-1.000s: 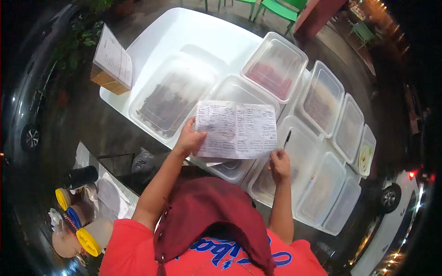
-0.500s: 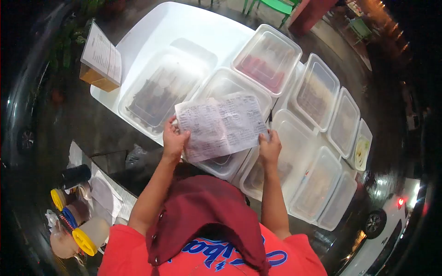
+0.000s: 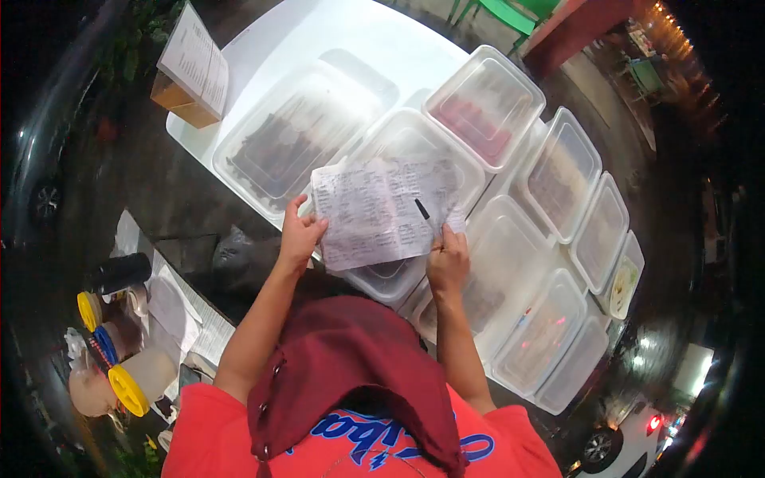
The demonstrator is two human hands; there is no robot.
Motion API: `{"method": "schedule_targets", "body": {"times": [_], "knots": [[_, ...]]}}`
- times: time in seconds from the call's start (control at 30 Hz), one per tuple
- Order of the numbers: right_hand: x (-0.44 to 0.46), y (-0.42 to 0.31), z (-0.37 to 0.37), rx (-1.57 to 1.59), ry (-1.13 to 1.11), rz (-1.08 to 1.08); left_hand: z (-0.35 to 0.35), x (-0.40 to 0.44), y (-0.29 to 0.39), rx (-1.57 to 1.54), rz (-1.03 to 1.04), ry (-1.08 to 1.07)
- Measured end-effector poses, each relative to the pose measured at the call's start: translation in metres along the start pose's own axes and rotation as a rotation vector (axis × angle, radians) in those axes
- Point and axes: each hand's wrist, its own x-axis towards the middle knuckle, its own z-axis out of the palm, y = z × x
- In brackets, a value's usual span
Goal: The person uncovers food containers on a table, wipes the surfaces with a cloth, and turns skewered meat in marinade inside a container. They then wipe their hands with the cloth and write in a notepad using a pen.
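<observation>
A creased sheet of paper (image 3: 370, 211), covered in handwriting in columns, is held up over the lidded plastic boxes. My left hand (image 3: 301, 235) pinches its left edge, thumb on the front. At the lower right corner, my right hand (image 3: 449, 259) has its fingers closed on the paper. A pen (image 3: 421, 209) with a black end sticks out from that hand across the sheet. Behind the paper is a translucent lidded box (image 3: 406, 131), partly covered by it. To the left, another lidded box (image 3: 279, 155) contains dark skewered pieces.
More lidded boxes stand rightward, one with red contents (image 3: 478, 127) and one with pale contents (image 3: 558, 175). A menu stand (image 3: 191, 72) sits at the white table's (image 3: 279, 40) left edge. Yellow-lidded containers (image 3: 127, 390) and papers (image 3: 183, 319) are at lower left. A white car (image 3: 629, 438) is at lower right.
My right hand has shifted left and inward along the paper. The pen's black end now lies over the sheet, where before it showed beyond the right edge. The view has turned slightly.
</observation>
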Motion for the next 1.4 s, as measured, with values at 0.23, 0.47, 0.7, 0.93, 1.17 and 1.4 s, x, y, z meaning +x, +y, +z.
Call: {"method": "schedule_targets", "body": {"times": [0.23, 0.47, 0.7, 0.93, 1.17, 1.4], "knots": [[-0.024, -0.061, 0.002, 0.613, -0.565, -0.576, -0.002, -0.001, 0.008, -0.016, -0.120, 0.022], [0.014, -0.012, 0.006, 0.210, 0.023, -0.307, 0.000, 0.002, -0.023, 0.180, 0.214, -0.038], [0.056, 0.036, -0.013, -0.134, -0.124, 0.034, -0.003, 0.006, -0.032, 0.461, 0.275, -0.023], [0.082, 0.071, -0.026, 0.597, -0.154, 0.185, 0.032, 0.002, -0.030, 0.355, 0.359, -0.057], [0.080, 0.050, -0.024, 0.347, 0.192, -0.038, 0.043, -0.020, -0.009, 0.955, 0.645, 0.393], [0.032, -0.028, 0.015, 0.891, -0.392, 0.089, 0.021, -0.055, -0.050, 1.364, 0.942, -0.365]]}}
